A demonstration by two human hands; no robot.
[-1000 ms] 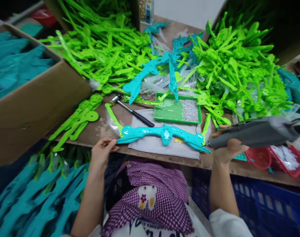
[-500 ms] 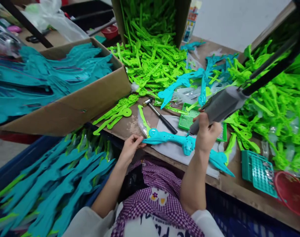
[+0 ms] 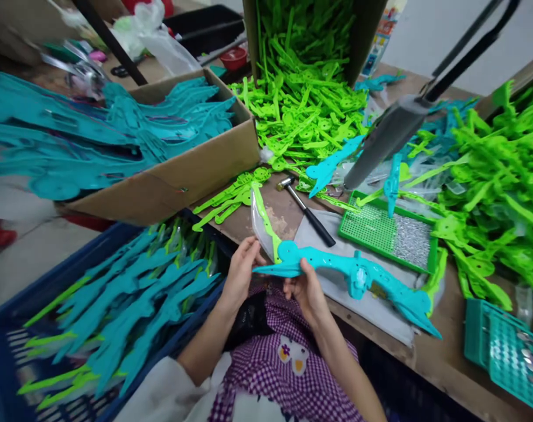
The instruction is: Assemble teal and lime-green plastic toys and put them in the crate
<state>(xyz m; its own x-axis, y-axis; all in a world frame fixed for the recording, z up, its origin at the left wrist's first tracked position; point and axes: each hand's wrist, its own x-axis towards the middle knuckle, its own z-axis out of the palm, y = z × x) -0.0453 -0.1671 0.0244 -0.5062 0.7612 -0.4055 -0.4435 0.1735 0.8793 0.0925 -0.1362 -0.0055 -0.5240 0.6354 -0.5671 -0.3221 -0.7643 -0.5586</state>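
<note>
A turquoise plastic bow-shaped part [image 3: 328, 258] with bright green end pieces lies along the bench's front edge, partly on a white cloth [image 3: 381, 310]. My left hand [image 3: 242, 269] is closed at its left tip, fingers partly hidden. My right hand [image 3: 308, 290] grips the same part a little further in, thumb on top and fingers beneath. A grey power screwdriver [image 3: 387, 140] hangs free above the bench, out of my hands. Behind the part lie a hammer [image 3: 308, 212] with a black handle and a green tray [image 3: 367, 225] holding small silvery pieces.
Turquoise parts fill a cardboard box [image 3: 174, 181] at left. Below it, a blue crate [image 3: 7, 334] holds several assembled parts. Bright green pieces [image 3: 310, 111] are heaped at the back and right. A teal basket [image 3: 508, 351] stands at the right front edge.
My right hand has let go of the screwdriver, which now hangs higher and further back, and has come down onto the turquoise part. My left hand stays at the left tip. The view has shifted left.
</note>
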